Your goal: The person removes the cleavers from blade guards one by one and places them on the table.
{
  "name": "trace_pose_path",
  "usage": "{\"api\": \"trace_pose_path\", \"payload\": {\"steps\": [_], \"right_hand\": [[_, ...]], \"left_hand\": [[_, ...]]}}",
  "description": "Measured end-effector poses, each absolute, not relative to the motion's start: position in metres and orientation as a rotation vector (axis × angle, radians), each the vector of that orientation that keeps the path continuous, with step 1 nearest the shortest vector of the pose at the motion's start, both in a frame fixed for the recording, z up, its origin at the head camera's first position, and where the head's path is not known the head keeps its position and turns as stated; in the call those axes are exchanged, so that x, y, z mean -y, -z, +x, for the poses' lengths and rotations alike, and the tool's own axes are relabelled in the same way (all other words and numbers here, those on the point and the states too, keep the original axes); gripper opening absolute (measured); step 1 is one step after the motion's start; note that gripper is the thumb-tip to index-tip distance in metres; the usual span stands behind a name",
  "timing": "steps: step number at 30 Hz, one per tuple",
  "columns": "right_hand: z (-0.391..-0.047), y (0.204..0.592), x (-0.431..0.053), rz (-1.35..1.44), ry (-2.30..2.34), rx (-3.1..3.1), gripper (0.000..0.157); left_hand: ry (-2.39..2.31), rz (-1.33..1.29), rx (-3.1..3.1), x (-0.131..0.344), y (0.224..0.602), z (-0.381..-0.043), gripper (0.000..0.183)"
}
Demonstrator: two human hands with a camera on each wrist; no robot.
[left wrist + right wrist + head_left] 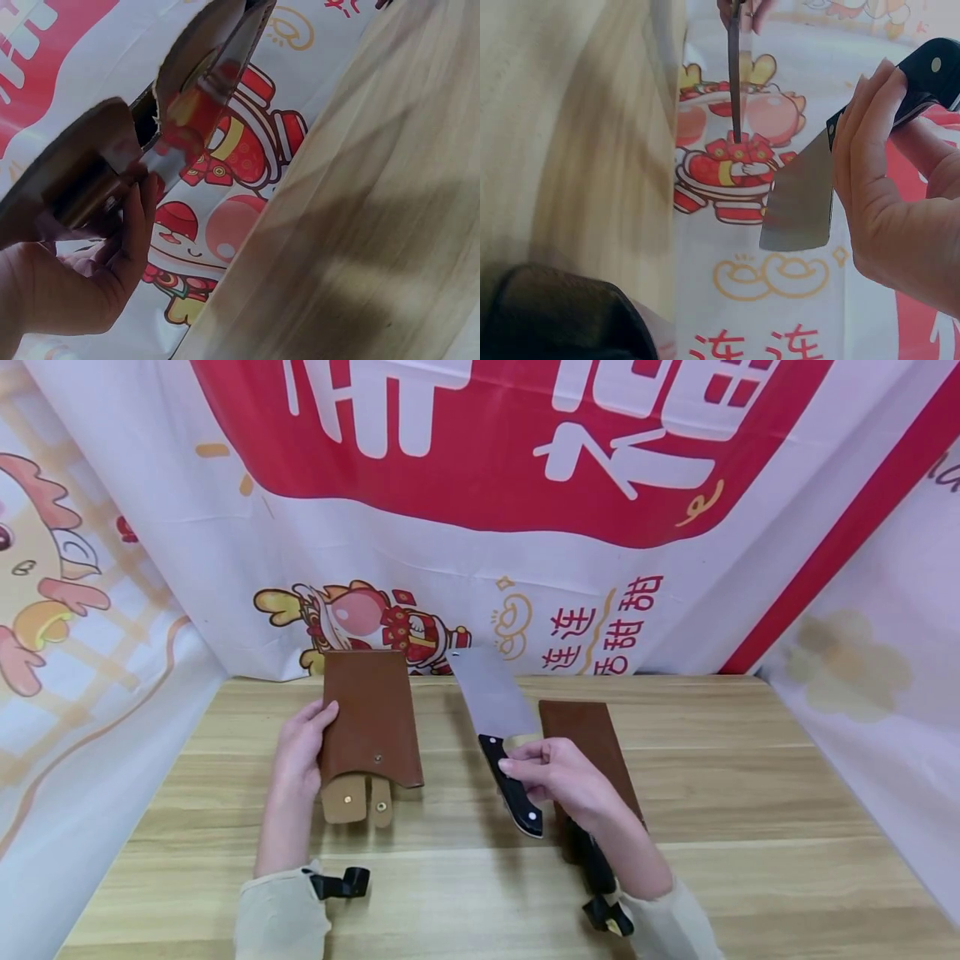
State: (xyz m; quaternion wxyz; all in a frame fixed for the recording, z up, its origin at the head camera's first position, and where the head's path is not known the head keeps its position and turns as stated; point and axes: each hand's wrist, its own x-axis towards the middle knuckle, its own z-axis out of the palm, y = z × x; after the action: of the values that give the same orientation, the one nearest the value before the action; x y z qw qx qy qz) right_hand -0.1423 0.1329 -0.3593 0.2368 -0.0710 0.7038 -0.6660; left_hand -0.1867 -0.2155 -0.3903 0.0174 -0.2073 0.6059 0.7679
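Note:
My left hand (302,747) grips a brown leather knife sheath (371,714) by its left edge, thumb on the front face. The sheath's tan straps with snap buttons hang towards me, and its mouth gapes in the left wrist view. Between the two hands a cleaver (497,693) is held up, its wide blade pointing away from me. The fingers of my right hand (562,777) pinch its black riveted handle (930,71) near the blade. In the right wrist view the blade hangs clear of the sheath, which appears edge-on.
A second brown sheath (581,722) lies on the wooden table (750,793) at the right, a black handle (592,860) at its near end. My right forearm passes over it. A printed cloth (420,518) hangs along the table's back edge, with more cloth at both sides.

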Motion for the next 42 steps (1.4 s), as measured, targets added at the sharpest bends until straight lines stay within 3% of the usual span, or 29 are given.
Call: {"api": "trace_pose_path", "payload": {"steps": [26,42], "right_hand": [[-0.148,0.397,-0.112,-0.088,1.805,-1.915,0.023],[-0.15,0.406,-0.111,-0.064,1.799,-1.9,0.019]], "left_hand": [[-2.188,-0.475,-1.99,0.198,0.412,-0.194,0.057],[-2.066,-0.444,-2.106,0.194,0.42,-0.195,0.055]]}}
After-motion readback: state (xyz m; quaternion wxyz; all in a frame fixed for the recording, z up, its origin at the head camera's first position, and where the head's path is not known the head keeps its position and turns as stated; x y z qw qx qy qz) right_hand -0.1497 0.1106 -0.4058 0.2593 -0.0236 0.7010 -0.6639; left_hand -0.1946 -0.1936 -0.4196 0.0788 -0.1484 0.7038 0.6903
